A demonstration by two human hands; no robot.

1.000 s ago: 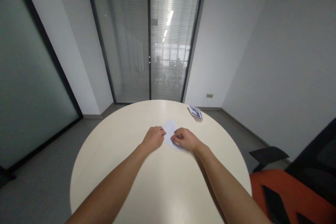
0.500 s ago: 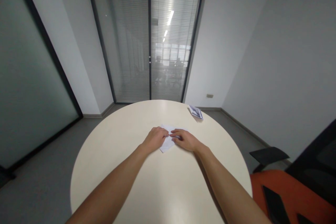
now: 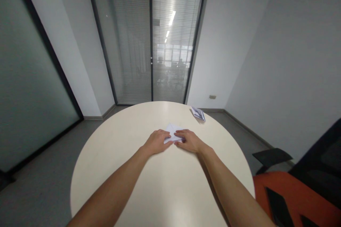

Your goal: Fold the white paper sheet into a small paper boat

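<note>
Half-curled left hand (image 3: 158, 142) and right hand (image 3: 190, 142) touch white, folded paper (image 3: 172, 131), its far corner pointed; grip unclear.

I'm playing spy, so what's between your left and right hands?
In the head view, white paper lies between the left hand and the right hand.

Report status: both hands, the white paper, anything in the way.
Left hand, right hand: both touching folded white paper. It's on the round table, between the hands. Second folded paper near far right edge, apart from both hands.
</note>
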